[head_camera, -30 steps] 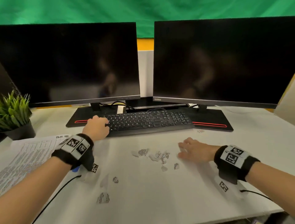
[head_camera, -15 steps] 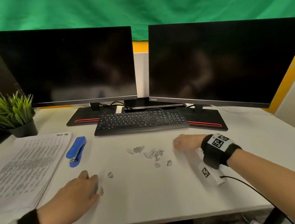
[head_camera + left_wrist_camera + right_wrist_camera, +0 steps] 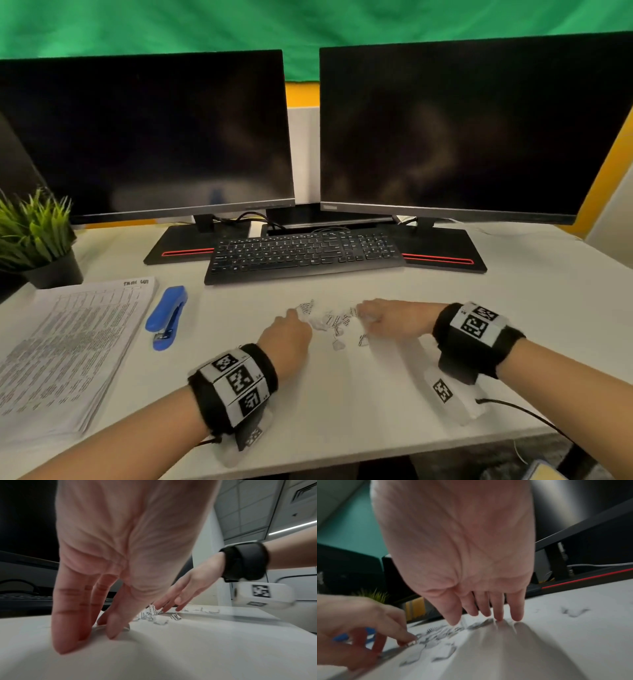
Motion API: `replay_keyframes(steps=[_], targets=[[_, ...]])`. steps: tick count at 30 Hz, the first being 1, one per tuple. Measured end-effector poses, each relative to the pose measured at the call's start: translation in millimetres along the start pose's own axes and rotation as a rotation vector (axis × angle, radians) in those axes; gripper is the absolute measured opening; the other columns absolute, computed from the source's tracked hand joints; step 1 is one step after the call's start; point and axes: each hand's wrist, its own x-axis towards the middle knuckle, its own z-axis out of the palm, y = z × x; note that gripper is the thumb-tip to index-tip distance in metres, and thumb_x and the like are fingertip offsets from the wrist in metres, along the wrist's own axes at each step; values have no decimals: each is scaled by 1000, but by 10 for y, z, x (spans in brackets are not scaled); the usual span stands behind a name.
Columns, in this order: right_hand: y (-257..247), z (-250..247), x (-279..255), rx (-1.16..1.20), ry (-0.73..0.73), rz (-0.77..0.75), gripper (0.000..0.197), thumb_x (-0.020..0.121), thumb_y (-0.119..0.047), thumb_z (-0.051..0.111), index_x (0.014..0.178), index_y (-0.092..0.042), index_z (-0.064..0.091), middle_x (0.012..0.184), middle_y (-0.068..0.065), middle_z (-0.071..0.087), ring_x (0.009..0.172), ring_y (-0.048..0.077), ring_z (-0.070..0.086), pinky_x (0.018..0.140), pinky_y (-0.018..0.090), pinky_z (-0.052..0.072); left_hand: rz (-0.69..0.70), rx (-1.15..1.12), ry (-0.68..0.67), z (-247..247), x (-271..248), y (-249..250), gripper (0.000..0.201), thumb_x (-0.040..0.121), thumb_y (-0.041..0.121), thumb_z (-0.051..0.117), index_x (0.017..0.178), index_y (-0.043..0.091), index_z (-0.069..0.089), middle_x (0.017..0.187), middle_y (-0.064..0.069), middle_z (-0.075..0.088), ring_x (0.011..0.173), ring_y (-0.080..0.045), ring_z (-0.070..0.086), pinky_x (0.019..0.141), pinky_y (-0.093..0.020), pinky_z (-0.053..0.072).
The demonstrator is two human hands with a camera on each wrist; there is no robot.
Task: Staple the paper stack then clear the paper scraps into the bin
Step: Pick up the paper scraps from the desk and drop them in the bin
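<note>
Scraps (image 3: 334, 323) of printed paper lie in a loose cluster at the centre of the head view, on the white surface (image 3: 359, 404) between your two hands. Your left hand (image 3: 286, 334) sits at the cluster's left edge, fingers straight and fingertips down on the surface, holding nothing. Your right hand (image 3: 390, 320) flanks the right edge, also flat and released. The pile runs left to right, both hands about equally near. No bin shows. The paper stack (image 3: 65, 346) lies at lower left, with the blue stapler (image 3: 166, 317) beside it. The stack's heading and the monitor (image 3: 472, 126) badge are too blurred to read.
</note>
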Motion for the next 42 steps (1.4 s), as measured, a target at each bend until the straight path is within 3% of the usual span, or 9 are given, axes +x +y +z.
replay_keyframes(steps=[3,7,11,15,20,26,32,39,42], targets=[[396,-71,-283,140,168,5,52,100,-16,33,150,-15,19,159,4,16,147,19,15,117,28,10,25,-23,10,-139,183,117,34,95,-1,35,125,-1,51,130,-18,41,115,-35,52,92,-36,46],[1214,-204,-691,273,291,293,48,100,-19,36,147,-19,29,157,3,23,144,21,22,117,32,13,52,-66,35,-224,277,77,30,95,11,42,123,7,54,126,-14,42,108,-32,56,86,-36,47],[1547,-160,-805,219,242,478,51,101,-30,32,149,-16,23,159,6,17,146,23,18,118,34,10,86,-94,71,-284,287,58,35,96,16,42,129,13,50,127,-11,41,110,-31,55,86,-37,47],[1092,-86,-634,189,132,366,47,102,-35,23,136,-5,36,149,15,31,137,28,31,112,36,22,90,-107,111,-247,316,30,32,95,19,42,126,16,52,124,-9,43,108,-29,54,83,-35,44],[489,131,-229,62,29,238,70,93,-56,27,146,-10,22,156,12,16,141,28,25,112,43,28,24,-123,130,-170,398,-8,37,98,29,38,132,17,45,129,-10,42,117,-28,43,90,-37,43],[449,50,-492,220,98,158,59,100,-41,24,152,-16,9,161,7,1,148,23,7,119,34,6,-70,-165,-58,-175,646,107,70,93,53,36,151,24,12,153,-15,23,133,-39,37,106,-46,37],[1137,28,-1196,250,269,388,46,102,-28,30,147,-19,29,158,2,21,146,19,19,116,29,11,139,-175,-185,-245,671,329,51,95,47,34,130,10,42,150,-16,30,131,-35,40,105,-40,36],[756,575,-1250,185,73,177,69,97,-49,27,152,-16,2,161,3,-7,148,15,-4,120,30,1,287,-231,-124,-320,611,596,54,100,37,35,149,17,28,158,-11,21,146,-27,22,116,-34,21],[508,611,-950,87,96,141,75,96,-51,27,151,-8,2,160,8,-6,148,21,-1,122,37,9,311,-260,-57,-359,518,523,56,100,38,35,152,23,21,162,-6,12,149,-23,11,119,-33,13]])
